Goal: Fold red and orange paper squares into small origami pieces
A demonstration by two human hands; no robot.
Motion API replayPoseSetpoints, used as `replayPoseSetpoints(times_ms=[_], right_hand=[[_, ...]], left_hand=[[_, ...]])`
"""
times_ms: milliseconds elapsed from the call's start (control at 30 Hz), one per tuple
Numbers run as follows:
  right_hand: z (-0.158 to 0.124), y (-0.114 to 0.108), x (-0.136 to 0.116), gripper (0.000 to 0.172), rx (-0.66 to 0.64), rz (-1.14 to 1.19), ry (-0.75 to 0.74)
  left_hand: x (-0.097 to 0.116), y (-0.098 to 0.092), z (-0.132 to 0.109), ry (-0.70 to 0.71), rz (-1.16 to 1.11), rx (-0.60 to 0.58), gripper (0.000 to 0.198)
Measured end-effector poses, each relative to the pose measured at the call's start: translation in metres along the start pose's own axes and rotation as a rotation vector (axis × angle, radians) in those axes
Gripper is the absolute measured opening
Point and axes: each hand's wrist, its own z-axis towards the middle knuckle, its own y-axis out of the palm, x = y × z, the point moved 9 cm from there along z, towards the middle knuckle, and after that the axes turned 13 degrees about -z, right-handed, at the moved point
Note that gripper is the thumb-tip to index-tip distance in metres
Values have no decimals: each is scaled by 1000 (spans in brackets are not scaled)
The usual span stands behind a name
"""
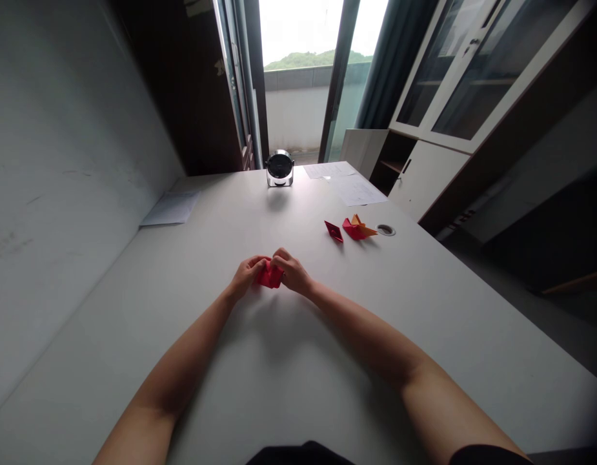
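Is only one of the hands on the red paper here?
No, the left hand and the right hand both hold the red paper.

A bright window point(301, 26) (green hill point(303, 61) beyond) backs the white counter point(385, 278); a pale wall point(60, 161) stands left, a white cabinet point(450, 84) with glass doors point(501, 71) right.

Between left hand point(246, 276) and right hand point(294, 271), paper point(269, 278); behind, perhaps a fan point(279, 166).

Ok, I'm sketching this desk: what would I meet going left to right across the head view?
Paper by the wall, left hand, red paper, right hand, dark red folded piece, red-and-orange folded paper, round white ring.
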Motion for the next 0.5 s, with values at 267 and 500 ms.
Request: replayPoseSetpoints(times_ms=[267,500], right_hand=[[0,-4,-3,8,67,97,-67],[0,0,2,16,90,85,-87]], left_hand=[[-3,0,0,-37,-56,-14,45],[1,1,-1,-15,-63,13,36]])
